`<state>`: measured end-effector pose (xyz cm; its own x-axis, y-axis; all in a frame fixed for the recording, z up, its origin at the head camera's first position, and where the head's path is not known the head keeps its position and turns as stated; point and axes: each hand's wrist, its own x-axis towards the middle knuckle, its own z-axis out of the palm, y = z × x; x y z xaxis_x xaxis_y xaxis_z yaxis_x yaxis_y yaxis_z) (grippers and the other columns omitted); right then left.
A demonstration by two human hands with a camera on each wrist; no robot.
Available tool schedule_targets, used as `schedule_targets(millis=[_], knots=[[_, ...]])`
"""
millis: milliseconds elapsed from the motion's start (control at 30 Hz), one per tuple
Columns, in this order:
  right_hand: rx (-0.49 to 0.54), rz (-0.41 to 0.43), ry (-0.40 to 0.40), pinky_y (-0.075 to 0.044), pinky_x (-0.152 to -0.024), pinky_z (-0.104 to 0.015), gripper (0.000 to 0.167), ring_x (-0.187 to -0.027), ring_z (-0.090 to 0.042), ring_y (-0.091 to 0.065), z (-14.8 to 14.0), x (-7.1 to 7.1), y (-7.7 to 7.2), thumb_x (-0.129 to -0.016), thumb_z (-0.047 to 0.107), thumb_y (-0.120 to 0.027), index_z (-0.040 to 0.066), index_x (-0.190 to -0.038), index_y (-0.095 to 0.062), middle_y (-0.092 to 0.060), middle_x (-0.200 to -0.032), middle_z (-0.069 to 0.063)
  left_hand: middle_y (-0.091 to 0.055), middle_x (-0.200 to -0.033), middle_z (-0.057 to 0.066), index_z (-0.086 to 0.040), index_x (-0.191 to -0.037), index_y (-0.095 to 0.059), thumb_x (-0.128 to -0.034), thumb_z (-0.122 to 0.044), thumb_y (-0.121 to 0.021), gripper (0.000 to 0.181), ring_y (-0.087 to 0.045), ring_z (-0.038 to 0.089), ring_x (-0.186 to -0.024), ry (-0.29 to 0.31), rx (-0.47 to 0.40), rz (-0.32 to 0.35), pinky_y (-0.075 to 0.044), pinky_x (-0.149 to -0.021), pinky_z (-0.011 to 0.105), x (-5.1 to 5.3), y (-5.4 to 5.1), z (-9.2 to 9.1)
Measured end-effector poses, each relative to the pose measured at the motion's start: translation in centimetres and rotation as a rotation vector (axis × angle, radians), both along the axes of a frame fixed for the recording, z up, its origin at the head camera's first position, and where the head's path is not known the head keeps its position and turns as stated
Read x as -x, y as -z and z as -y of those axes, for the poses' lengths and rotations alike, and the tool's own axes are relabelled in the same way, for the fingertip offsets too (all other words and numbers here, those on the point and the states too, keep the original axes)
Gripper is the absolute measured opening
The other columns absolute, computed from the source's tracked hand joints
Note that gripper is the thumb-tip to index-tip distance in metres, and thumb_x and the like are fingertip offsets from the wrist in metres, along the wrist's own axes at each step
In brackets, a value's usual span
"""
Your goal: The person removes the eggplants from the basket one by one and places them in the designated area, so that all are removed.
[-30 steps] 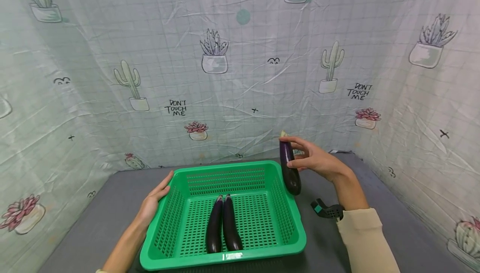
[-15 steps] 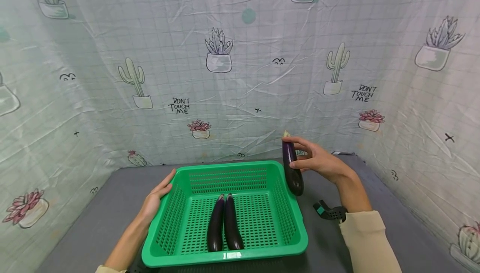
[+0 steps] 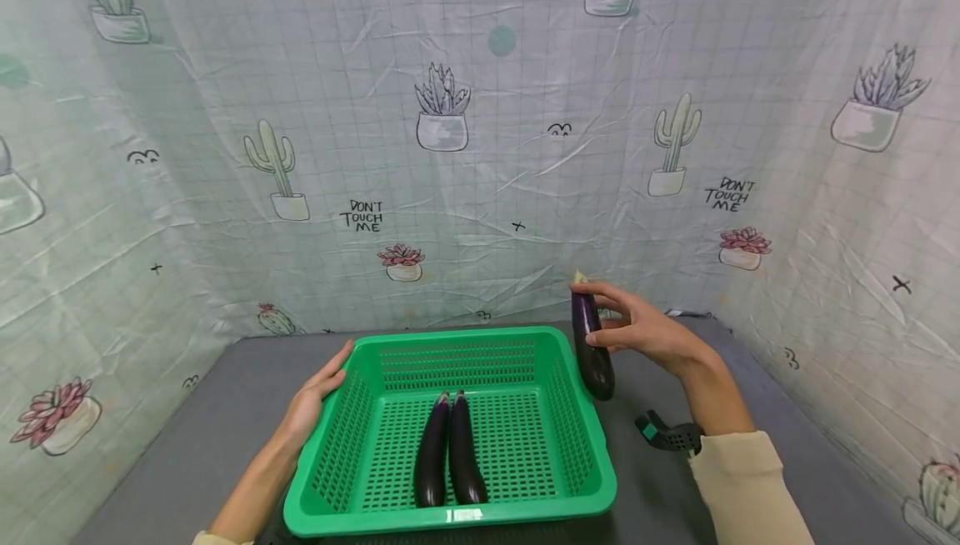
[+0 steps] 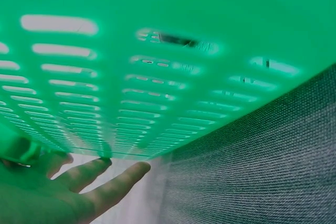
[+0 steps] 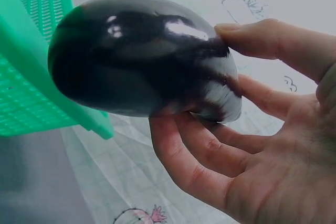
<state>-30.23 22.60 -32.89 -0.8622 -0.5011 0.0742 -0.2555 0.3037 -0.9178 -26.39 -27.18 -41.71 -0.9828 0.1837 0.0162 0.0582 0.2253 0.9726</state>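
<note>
My right hand [image 3: 648, 331] holds an eggplant [image 3: 592, 357] by its upper part, just outside the right rim of a green plastic basket [image 3: 450, 518]. The eggplant hangs tilted, its pale stem end up. In the right wrist view its dark rounded end [image 5: 121, 61] faces the camera, with thumb and fingers [image 5: 210, 150] around it. Two more eggplants, a left one [image 3: 431, 457] and a right one [image 3: 465, 457], lie side by side in the basket. My left hand [image 3: 307, 403] rests along the basket's left side; the left wrist view shows straight fingers [image 4: 118, 184] by the slotted wall.
The basket stands on a dark grey tabletop [image 3: 202, 437]. A pale curtain [image 3: 480, 187] printed with cacti surrounds the table at the back and sides. A black wrist strap [image 3: 671, 435] hangs at the right forearm.
My right hand and its eggplant have shifted slightly to the right, away from the basket rim. The head view has tilted a little. The left hand and the two lying eggplants stay put.
</note>
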Motion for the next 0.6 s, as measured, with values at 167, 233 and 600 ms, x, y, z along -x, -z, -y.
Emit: schedule_targets(millis=[167, 233, 600], knots=[[0.001, 0.009, 0.001, -0.057, -0.089, -0.042, 0.078, -0.129, -0.041, -0.056, -0.34, 0.03, 0.26, -0.098, 0.016, -0.071, 0.018, -0.164, -0.03, -0.021, -0.167, -0.026, 0.001, -0.176, 0.008, -0.017, -0.169, -0.008, -0.115, -0.031, -0.031, 0.06, 0.0, 0.035, -0.162, 0.009, -0.049, 0.029, -0.027, -0.128, 0.034, -0.21, 0.11, -0.15], [0.001, 0.009, 0.003, -0.056, -0.09, -0.042, 0.078, -0.13, -0.041, -0.055, -0.46, 0.0, 0.35, -0.098, 0.018, -0.071, 0.02, -0.164, -0.03, -0.022, -0.167, -0.026, 0.0, -0.176, 0.006, -0.02, -0.169, -0.007, -0.115, -0.032, -0.031, 0.06, -0.006, 0.032, -0.162, 0.009, -0.067, 0.05, -0.037, -0.117, 0.018, -0.27, 0.16, -0.22], [-0.015, 0.008, 0.019, -0.055, -0.09, -0.043, 0.077, -0.123, -0.036, -0.059, -0.9, -0.41, 0.08, -0.098, 0.016, -0.07, 0.017, -0.164, -0.03, -0.024, -0.166, -0.026, 0.003, -0.176, 0.009, -0.015, -0.168, -0.01, -0.1152, -0.028, -0.031, 0.058, 0.006, 0.042, -0.161, 0.009, -0.006, 0.007, -0.005, -0.129, 0.065, -0.23, 0.12, -0.14]])
